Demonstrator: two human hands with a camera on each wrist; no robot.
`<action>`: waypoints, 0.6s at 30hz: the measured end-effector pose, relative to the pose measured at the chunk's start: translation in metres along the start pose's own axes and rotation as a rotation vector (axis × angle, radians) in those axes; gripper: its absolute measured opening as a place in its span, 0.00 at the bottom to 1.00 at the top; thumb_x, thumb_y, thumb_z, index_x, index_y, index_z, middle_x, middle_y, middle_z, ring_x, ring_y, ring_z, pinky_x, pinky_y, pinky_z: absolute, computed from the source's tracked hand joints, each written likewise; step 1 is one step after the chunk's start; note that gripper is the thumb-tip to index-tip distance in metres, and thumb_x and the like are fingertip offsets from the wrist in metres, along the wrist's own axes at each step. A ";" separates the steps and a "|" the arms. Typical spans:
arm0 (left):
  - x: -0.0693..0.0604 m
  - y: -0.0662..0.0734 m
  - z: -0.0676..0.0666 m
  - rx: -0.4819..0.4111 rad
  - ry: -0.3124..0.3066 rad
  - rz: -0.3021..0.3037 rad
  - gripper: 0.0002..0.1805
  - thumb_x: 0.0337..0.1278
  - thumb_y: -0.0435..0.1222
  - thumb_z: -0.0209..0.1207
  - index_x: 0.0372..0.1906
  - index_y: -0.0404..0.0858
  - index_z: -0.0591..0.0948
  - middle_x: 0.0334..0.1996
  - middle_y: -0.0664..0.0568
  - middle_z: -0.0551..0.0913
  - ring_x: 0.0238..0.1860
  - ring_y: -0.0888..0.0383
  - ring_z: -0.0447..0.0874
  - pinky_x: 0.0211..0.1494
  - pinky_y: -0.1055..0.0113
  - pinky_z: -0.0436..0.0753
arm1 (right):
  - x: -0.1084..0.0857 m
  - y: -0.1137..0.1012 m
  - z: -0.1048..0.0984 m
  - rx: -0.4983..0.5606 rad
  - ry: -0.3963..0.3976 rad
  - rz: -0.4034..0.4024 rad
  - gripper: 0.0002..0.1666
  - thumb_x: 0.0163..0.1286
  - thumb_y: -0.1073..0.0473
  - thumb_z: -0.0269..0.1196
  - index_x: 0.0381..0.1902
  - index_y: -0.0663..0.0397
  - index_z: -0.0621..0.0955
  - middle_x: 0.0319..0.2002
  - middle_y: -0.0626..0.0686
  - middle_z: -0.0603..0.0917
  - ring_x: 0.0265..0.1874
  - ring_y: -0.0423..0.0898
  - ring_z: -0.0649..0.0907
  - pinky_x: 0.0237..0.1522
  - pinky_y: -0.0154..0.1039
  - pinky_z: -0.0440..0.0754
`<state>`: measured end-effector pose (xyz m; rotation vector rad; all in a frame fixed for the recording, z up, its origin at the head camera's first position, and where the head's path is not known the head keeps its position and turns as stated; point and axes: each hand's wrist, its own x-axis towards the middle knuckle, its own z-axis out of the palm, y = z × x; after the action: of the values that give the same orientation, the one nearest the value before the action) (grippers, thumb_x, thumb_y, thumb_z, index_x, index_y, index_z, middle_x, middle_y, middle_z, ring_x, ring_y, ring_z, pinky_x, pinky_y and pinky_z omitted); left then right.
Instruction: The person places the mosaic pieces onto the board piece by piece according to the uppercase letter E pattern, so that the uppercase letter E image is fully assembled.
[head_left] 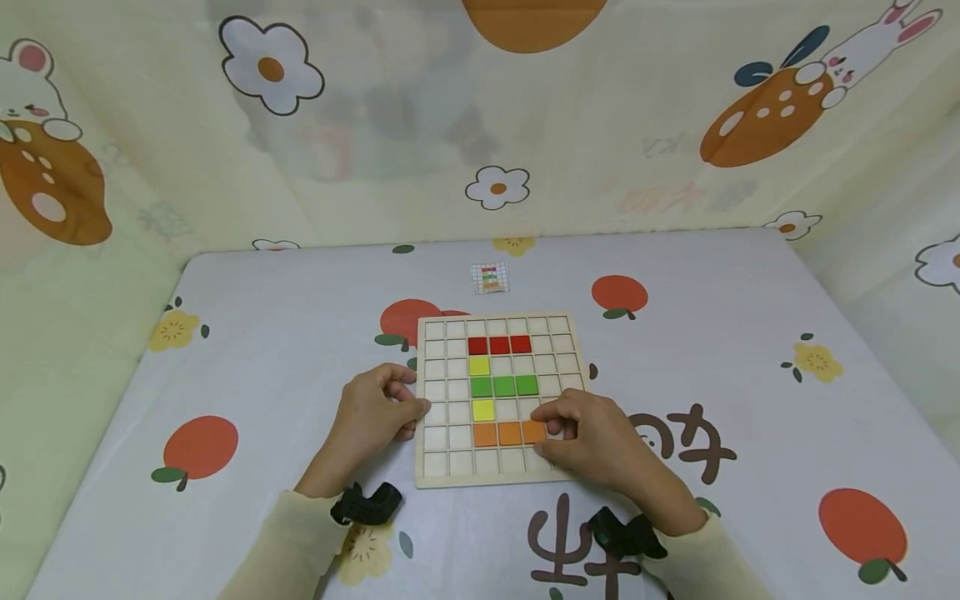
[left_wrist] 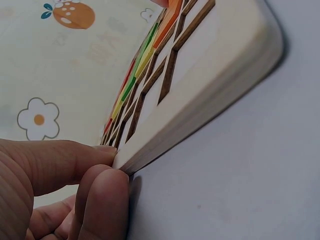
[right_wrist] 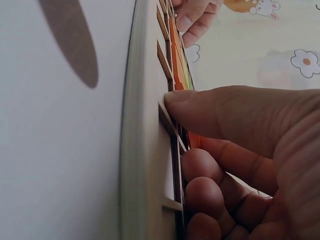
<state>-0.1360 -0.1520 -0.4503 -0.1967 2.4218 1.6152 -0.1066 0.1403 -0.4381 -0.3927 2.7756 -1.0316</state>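
Observation:
A pale wooden grid board (head_left: 447, 479) lies on the table with coloured square tiles in its cells. Three red tiles (head_left: 498, 345) form a row, with a yellow tile (head_left: 479, 365) below. Three green tiles (head_left: 504, 386) follow, then another yellow tile (head_left: 483, 410) and a row of orange tiles (head_left: 509, 433). My left hand (head_left: 378, 408) holds the board's left edge, thumb on the rim and fingers curled beside it. At the right end of the orange row, my right hand (head_left: 588, 433) pinches the last orange tile (head_left: 534, 432), seated in or just over its cell; the fingers partly hide it.
Behind the board lies a small printed card (head_left: 490, 278) with a coloured grid pattern. A white cloth (head_left: 300, 317) with fruit and flower prints covers the table. Patterned curtains (head_left: 390, 167) stand around it. Black straps (head_left: 367, 504) sit on both wrists.

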 end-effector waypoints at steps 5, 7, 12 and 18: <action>0.000 0.000 0.000 0.001 0.002 0.004 0.18 0.56 0.27 0.72 0.51 0.32 0.81 0.30 0.47 0.81 0.19 0.60 0.81 0.27 0.68 0.85 | 0.000 0.000 0.000 0.001 -0.005 0.003 0.16 0.55 0.65 0.77 0.44 0.54 0.91 0.27 0.45 0.77 0.26 0.42 0.74 0.26 0.33 0.73; 0.001 0.000 0.001 0.001 0.002 0.001 0.18 0.56 0.27 0.72 0.51 0.32 0.81 0.30 0.47 0.81 0.19 0.60 0.81 0.27 0.68 0.86 | 0.000 0.000 -0.001 0.003 -0.008 0.002 0.16 0.56 0.65 0.77 0.44 0.54 0.91 0.27 0.45 0.77 0.26 0.42 0.74 0.26 0.33 0.73; 0.000 0.001 0.001 0.010 0.006 -0.009 0.19 0.56 0.27 0.72 0.52 0.32 0.81 0.30 0.47 0.81 0.20 0.59 0.81 0.27 0.68 0.86 | 0.000 0.000 -0.001 0.002 -0.011 -0.005 0.16 0.55 0.65 0.77 0.44 0.54 0.91 0.27 0.45 0.77 0.26 0.42 0.74 0.27 0.33 0.73; 0.000 0.002 0.001 0.012 0.009 -0.009 0.19 0.56 0.27 0.72 0.51 0.32 0.81 0.30 0.47 0.81 0.20 0.59 0.81 0.27 0.68 0.86 | 0.000 0.000 -0.001 0.006 -0.011 0.000 0.16 0.55 0.66 0.77 0.44 0.54 0.91 0.27 0.45 0.77 0.26 0.42 0.74 0.27 0.33 0.73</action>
<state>-0.1361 -0.1504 -0.4491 -0.2131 2.4329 1.5983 -0.1072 0.1405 -0.4370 -0.3961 2.7624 -1.0343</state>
